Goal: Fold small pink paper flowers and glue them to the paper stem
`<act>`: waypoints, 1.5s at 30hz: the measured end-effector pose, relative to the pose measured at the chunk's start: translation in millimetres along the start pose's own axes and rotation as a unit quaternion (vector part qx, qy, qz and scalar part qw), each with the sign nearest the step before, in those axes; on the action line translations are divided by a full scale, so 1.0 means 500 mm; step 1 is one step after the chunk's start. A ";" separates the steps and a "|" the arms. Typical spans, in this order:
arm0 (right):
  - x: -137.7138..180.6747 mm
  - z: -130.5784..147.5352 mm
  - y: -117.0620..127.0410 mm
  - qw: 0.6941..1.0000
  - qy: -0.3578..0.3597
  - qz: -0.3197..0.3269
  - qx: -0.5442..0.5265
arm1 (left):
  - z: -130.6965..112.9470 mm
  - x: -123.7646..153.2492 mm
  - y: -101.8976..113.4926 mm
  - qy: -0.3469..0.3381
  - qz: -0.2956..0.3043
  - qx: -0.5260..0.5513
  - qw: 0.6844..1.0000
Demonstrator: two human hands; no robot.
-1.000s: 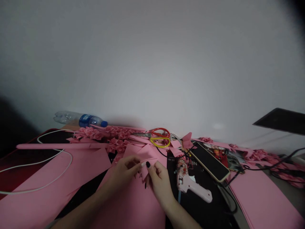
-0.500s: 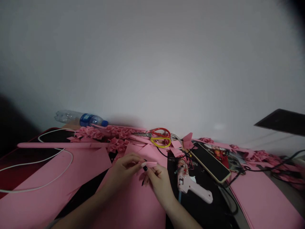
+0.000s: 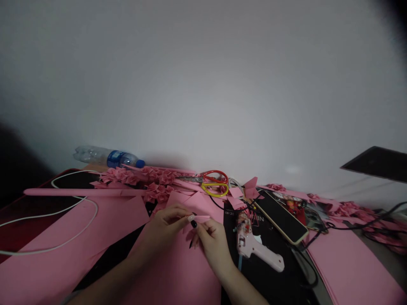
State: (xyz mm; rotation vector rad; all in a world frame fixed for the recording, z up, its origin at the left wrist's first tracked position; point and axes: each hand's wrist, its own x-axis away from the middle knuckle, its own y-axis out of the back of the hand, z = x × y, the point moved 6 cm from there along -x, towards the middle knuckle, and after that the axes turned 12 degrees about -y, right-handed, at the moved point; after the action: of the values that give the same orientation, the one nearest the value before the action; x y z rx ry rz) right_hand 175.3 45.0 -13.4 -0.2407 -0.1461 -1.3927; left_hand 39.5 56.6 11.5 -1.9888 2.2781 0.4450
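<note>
Between my two hands is a small folded piece of pink paper [image 3: 201, 217], held above a large pink sheet [image 3: 178, 275]. My left hand [image 3: 170, 222] pinches its left end between thumb and fingers. Closed on it from the right and below is my right hand [image 3: 211, 239], its thumb pressed near the fold; some of its fingers are curled and partly hidden. Behind the hands lie several folded pink paper flowers [image 3: 157, 192] and scissors [image 3: 215, 183] with one red and one yellow handle. A pale pink glue gun [image 3: 259, 250] rests to the right of my right hand.
A plastic bottle [image 3: 108, 157] lies on its side against the wall. A rolled pink paper stick [image 3: 76, 192] and a white cable [image 3: 76, 237] are at left. A phone [image 3: 281, 216], a black cable [image 3: 313, 267] and stacked pink paper [image 3: 352, 262] occupy the right.
Almost nothing differs. Both hands keep their grip on the folded paper in the same place, with only a very slight shift of the fingers and the view.
</note>
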 end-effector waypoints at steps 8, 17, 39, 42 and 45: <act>0.001 0.003 0.003 1.000 0.026 -0.004 0.006 | 0.001 0.003 -0.007 0.000 0.000 0.001 1.000; -0.001 -0.004 0.001 1.000 0.018 0.000 -0.009 | -0.009 0.006 0.000 -0.042 -0.005 -0.016 0.999; 0.005 0.005 0.001 1.000 0.003 -0.006 0.013 | -0.022 0.005 -0.014 -0.004 0.038 -0.018 0.999; 0.006 0.008 0.002 1.000 0.003 -0.012 0.021 | -0.010 0.007 -0.030 0.008 0.073 0.004 0.997; 0.007 0.006 0.000 1.000 0.005 -0.008 0.021 | 0.001 0.009 -0.033 0.030 0.079 0.004 0.996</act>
State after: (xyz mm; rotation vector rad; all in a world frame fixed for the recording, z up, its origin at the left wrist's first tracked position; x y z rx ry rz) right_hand 176.0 42.5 -9.7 -0.1972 -0.1695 -1.4042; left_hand 55.0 50.8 7.3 -1.8508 2.4806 0.3919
